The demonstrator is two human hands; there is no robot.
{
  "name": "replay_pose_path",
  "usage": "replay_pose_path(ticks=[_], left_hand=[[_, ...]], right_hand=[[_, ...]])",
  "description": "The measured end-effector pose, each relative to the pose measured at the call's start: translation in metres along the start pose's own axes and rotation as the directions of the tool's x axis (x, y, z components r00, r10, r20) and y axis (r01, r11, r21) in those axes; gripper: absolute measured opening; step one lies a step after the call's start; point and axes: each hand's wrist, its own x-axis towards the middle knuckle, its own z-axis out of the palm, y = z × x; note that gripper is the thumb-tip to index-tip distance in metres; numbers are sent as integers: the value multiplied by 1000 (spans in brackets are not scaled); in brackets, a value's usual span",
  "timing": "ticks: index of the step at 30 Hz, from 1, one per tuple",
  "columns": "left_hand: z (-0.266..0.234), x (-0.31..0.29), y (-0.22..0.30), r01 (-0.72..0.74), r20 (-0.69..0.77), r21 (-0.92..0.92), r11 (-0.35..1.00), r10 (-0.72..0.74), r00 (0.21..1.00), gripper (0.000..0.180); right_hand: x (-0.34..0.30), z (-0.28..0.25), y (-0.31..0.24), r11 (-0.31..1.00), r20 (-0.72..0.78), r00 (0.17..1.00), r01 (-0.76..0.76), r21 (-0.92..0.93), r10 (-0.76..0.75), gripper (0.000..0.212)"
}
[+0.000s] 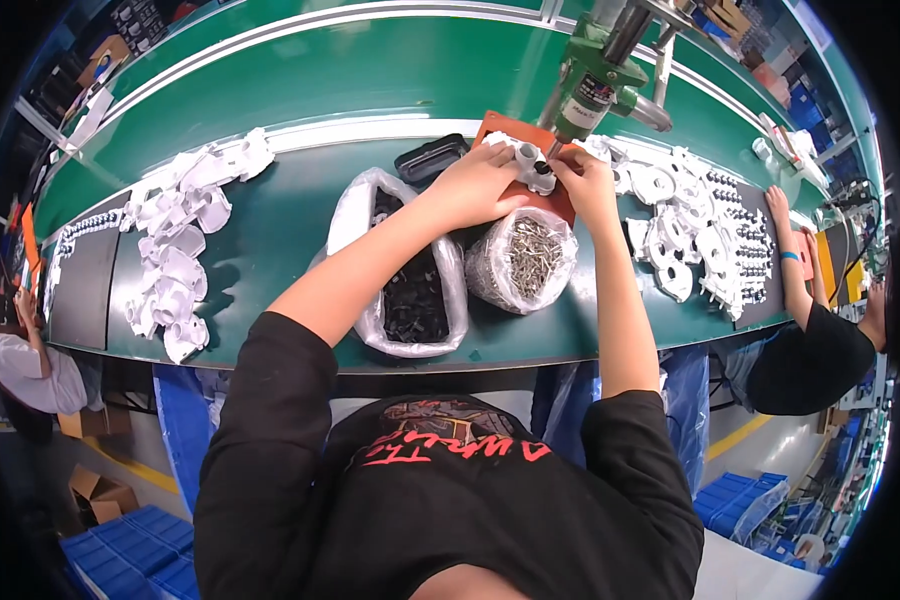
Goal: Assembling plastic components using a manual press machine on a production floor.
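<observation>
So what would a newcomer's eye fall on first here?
The green machine, upper right, its rod pointing down near a white part between left hand and right hand. Then, nearer the person, a bag of black pieces and, right of it, a bag of silvery metal pieces.

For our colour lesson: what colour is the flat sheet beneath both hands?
The flat sheet is orange (head view).

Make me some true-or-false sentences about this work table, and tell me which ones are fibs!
1. The left hand and right hand are at the same white part. True.
2. Shiny metal pieces sit in a round bag. True.
3. The machine above the hands is pink. False: the machine is green and silver.
4. The black pieces are right of the metal pieces. False: the black pieces are to their left.
</observation>
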Motion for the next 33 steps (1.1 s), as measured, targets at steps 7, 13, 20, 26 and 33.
replay_pose_path(ticks=[7, 13, 20, 26, 33], left_hand=[[10, 0, -9, -142, -147, 0, 990, 141, 979, 36], [20, 2, -8, -98, -133, -29, 995, 94, 987, 33], [30, 2, -9, -70, -218, -19, 997, 64, 974, 33], [33, 12, -3, -80, -225, -66, 995, 63, 972, 33], [2, -4, -5, -32, -25, -92, 995, 30, 999, 31]], right_hand=[[-5, 12, -15, 994, -21, 999, 50, 97, -48, 21], [-1, 14, 39, 937, -17, 947, 313, -156, -320, 13], [-14, -2, 26, 773, 219, 868, 496, -396, -445, 30], [-29, -21, 16, 759, 295, 880, 471, -448, -372, 36], [8, -69, 38, 991, -254, 967, 9, 131, 25, 31]])
